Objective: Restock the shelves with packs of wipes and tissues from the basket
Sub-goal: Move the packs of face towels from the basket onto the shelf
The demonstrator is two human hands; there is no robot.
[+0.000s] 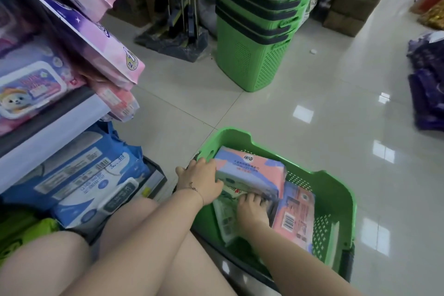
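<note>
A green plastic basket (336, 190) sits on the floor in front of me. Inside it lies a pink and lilac tissue pack (249, 168), tilted up. My left hand (199, 178) grips its left end, thumb underneath and fingers over the edge. My right hand (252, 209) reaches under the pack's near side, fingers curled against it and resting on a green and white pack (225, 214) below. A second pink pack (295, 216) with a barcode stands on edge to the right. The shelves (48, 127) at left hold pink packs and blue wipes.
A stack of green baskets (259, 31) stands on the tiled floor ahead. Mops and brooms (177, 19) lean behind it. Purple packs (427, 84) lie on the floor at right. Cardboard boxes (353, 0) sit at the back. My bare knees fill the lower left.
</note>
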